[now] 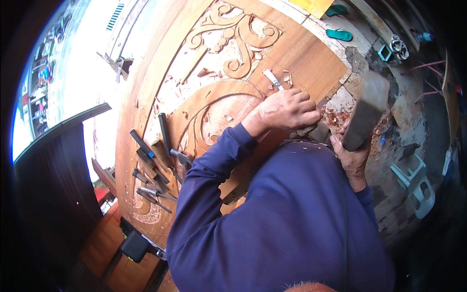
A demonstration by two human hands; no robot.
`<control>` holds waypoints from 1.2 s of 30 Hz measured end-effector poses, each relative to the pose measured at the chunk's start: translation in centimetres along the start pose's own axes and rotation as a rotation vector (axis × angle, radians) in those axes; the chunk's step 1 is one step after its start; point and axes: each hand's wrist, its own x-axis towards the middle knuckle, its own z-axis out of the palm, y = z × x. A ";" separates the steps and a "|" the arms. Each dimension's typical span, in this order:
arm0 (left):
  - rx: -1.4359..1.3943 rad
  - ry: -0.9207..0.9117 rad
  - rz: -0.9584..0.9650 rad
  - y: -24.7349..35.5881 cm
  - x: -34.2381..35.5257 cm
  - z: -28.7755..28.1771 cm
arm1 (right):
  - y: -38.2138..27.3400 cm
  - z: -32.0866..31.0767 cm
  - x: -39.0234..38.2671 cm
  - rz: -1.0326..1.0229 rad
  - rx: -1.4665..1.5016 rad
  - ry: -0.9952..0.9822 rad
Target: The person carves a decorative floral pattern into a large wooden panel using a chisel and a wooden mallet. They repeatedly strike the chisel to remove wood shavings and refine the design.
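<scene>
My left hand [291, 111] is closed around a chisel [273, 79] above the carved wooden panel [311, 58]. The bright, flat blade points away from me, and most of the handle is hidden in the fist. On the right, my right hand [353, 158] grips a thick wooden mallet [366, 109], raised off the panel and blurred at its far end. Near the blade lie a few curled wood shavings [288, 78]. Scrolls and leaf shapes [243, 46] stand out in relief from the panel's cut-back ground.
Several carving chisels [146, 146] and a hammer [181, 156] lie on the panel's left part. A black box-shaped device [134, 246] is at the lower left. To the right are a pale green plastic stool [416, 187], green slippers [339, 34] and shavings [333, 118] on the floor.
</scene>
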 end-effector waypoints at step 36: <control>-0.005 0.086 0.039 -3.3 -1.9 0.2 | 1.8 2.0 3.2 -0.791 -0.379 -0.083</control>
